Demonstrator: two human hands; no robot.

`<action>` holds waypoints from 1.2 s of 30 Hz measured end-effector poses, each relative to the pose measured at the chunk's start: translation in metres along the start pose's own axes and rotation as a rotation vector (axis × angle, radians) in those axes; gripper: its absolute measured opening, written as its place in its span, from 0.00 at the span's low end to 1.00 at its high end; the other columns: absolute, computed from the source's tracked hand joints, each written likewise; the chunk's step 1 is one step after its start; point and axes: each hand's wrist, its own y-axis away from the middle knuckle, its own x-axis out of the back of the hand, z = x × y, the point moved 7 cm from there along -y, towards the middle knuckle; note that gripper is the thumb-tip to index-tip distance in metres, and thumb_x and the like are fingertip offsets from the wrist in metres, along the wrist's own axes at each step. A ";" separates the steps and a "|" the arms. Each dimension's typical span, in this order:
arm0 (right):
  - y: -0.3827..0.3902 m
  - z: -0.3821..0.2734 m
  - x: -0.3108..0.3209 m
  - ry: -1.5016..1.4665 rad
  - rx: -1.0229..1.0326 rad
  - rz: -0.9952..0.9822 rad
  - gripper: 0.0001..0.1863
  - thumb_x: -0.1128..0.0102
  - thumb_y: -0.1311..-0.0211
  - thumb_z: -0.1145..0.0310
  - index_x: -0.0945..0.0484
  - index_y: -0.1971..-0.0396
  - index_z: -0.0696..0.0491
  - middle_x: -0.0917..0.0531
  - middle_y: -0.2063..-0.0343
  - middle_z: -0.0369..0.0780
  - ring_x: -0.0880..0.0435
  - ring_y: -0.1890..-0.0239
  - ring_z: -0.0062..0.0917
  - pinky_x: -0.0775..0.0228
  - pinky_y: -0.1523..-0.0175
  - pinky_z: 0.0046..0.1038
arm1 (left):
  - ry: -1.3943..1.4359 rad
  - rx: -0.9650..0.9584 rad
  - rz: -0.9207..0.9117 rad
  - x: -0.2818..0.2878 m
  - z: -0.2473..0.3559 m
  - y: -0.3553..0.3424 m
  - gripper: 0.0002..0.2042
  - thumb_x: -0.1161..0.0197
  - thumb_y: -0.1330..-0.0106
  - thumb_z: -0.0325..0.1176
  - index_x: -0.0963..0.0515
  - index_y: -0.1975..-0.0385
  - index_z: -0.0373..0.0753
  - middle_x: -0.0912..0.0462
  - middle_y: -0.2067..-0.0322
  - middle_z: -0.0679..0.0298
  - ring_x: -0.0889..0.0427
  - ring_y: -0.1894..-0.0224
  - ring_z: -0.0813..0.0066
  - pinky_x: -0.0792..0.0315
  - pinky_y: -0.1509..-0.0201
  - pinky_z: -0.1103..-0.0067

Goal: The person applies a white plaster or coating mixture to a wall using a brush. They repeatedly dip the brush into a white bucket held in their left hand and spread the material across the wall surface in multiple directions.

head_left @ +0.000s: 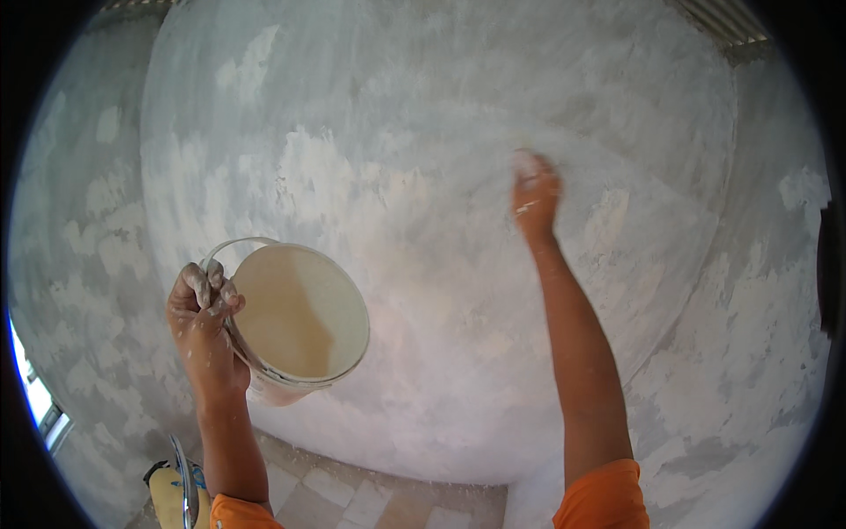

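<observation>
My left hand [207, 309], spattered with whitish flecks, is closed on the rim of a pale plastic bucket [278, 388] at the left of centre. The bucket is tilted so its round mouth faces me. A cream tone with a darker shadow fills the mouth; how much liquid is inside I cannot tell. Its thin handle [242, 241] arches up beside my fingers. At upper right, my right hand [536, 192] is raised in front of the wall, fingers curled and blurred by motion. Something pale shows at its fingertips, too smeared to name.
A patchy grey and white wall [423, 264] fills most of the view, with side walls bending away left and right. Below lies a tiled floor [366, 502]. A yellowish object [167, 498] with a curved metal piece stands at lower left. A bright opening [33, 392] is at far left.
</observation>
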 end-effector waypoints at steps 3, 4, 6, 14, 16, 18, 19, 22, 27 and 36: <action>0.034 -0.061 -0.037 -0.180 0.312 -0.204 0.13 0.35 0.44 0.76 0.16 0.57 0.56 0.19 0.49 0.48 0.18 0.50 0.41 0.25 0.43 0.36 | -0.011 0.012 0.006 -0.004 0.003 0.001 0.16 0.50 0.52 0.09 0.40 0.78 0.45 0.32 0.71 0.67 0.27 0.72 0.84 0.32 0.65 0.86; 0.035 -0.062 -0.042 -0.294 0.264 -0.274 0.12 0.37 0.41 0.72 0.16 0.58 0.56 0.19 0.52 0.50 0.18 0.51 0.43 0.25 0.43 0.37 | -0.021 0.012 0.001 -0.005 0.004 0.001 0.16 0.50 0.52 0.09 0.40 0.78 0.45 0.32 0.71 0.67 0.27 0.72 0.84 0.32 0.65 0.86; 0.018 -0.049 -0.031 -0.368 0.287 -0.311 0.12 0.38 0.36 0.66 0.16 0.58 0.56 0.19 0.53 0.47 0.17 0.52 0.41 0.25 0.44 0.37 | -0.039 0.011 -0.003 -0.006 0.006 0.001 0.16 0.50 0.52 0.09 0.40 0.78 0.45 0.32 0.70 0.67 0.28 0.71 0.84 0.32 0.66 0.87; -0.041 0.087 0.065 0.113 0.045 0.057 0.19 0.36 0.35 0.64 0.21 0.48 0.57 0.20 0.47 0.47 0.21 0.46 0.38 0.26 0.45 0.38 | 0.039 0.026 -0.026 0.007 -0.003 -0.001 0.16 0.51 0.53 0.10 0.40 0.78 0.45 0.33 0.69 0.66 0.29 0.70 0.85 0.33 0.66 0.89; 0.012 0.060 0.053 0.419 0.298 0.046 0.18 0.34 0.40 0.69 0.20 0.49 0.57 0.21 0.45 0.47 0.20 0.46 0.37 0.25 0.44 0.37 | 0.039 0.039 -0.007 0.012 -0.006 -0.001 0.16 0.51 0.53 0.10 0.40 0.78 0.45 0.33 0.68 0.66 0.29 0.70 0.85 0.33 0.65 0.89; 0.074 0.035 0.028 0.217 0.394 -0.298 0.20 0.34 0.46 0.75 0.18 0.50 0.56 0.22 0.44 0.47 0.20 0.44 0.37 0.26 0.41 0.35 | 0.034 0.071 0.014 0.015 -0.010 -0.003 0.16 0.51 0.53 0.10 0.40 0.78 0.44 0.33 0.68 0.66 0.29 0.71 0.85 0.33 0.65 0.89; 0.100 0.016 0.033 -0.025 0.454 -0.287 0.20 0.38 0.49 0.81 0.17 0.53 0.52 0.20 0.48 0.47 0.17 0.49 0.39 0.22 0.45 0.37 | 0.039 0.092 0.030 0.017 -0.013 -0.004 0.16 0.51 0.53 0.10 0.40 0.78 0.44 0.33 0.68 0.66 0.29 0.71 0.85 0.32 0.65 0.88; 0.126 -0.005 0.032 -0.187 0.397 -0.599 0.12 0.36 0.45 0.78 0.15 0.60 0.55 0.19 0.47 0.45 0.16 0.50 0.38 0.22 0.46 0.32 | 0.134 0.153 -0.019 0.013 -0.015 -0.006 0.16 0.50 0.51 0.08 0.38 0.75 0.43 0.33 0.67 0.67 0.29 0.69 0.85 0.29 0.63 0.91; 0.036 0.060 0.073 0.087 -0.197 -0.467 0.15 0.34 0.37 0.68 0.19 0.51 0.55 0.20 0.48 0.43 0.21 0.57 0.32 0.24 0.48 0.29 | 0.137 0.115 -0.029 0.016 -0.012 -0.006 0.16 0.52 0.54 0.10 0.40 0.78 0.44 0.32 0.69 0.66 0.27 0.72 0.85 0.32 0.65 0.88; 0.031 0.013 0.037 0.189 0.320 -0.007 0.19 0.39 0.43 0.76 0.20 0.49 0.59 0.22 0.44 0.50 0.19 0.47 0.41 0.24 0.43 0.38 | 0.137 0.147 0.042 0.020 -0.021 -0.001 0.15 0.50 0.53 0.11 0.39 0.78 0.44 0.31 0.70 0.66 0.27 0.72 0.84 0.31 0.65 0.88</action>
